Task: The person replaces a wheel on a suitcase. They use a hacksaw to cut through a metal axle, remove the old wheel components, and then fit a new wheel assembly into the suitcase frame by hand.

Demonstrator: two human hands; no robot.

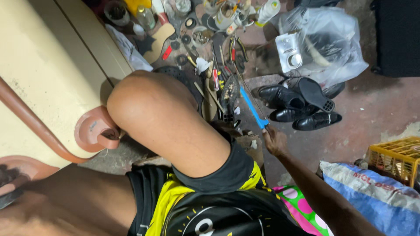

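Reaching out past the raised knee (151,109), the right hand (274,140) closes its fingers around the near end of a slim blue-handled tool (253,109), whose blue shaft slants up and away over the floor toward a heap of hand tools. The left hand is not visible in the head view, so how it stands cannot be told. Just beyond the blue tool's far end lies an upturned dark shoe sole (229,94) among pliers, screwdrivers and small round tins (227,52). To the right of the tool, on the stained concrete floor (372,113), sit several glossy black leather dress shoes (302,109), one of them turned sole-up, touching one another in a small cluster. Behind them rests a crumpled clear plastic bag (332,39) with a silvery object inside. A cream-coloured panel with a reddish-brown trim (48,74) fills the left side, close against the knee. At the right edge stands a yellow plastic crate (396,157), and below it a blue-and-white woven sack (372,196). The person wears black shorts with yellow patches (205,201).
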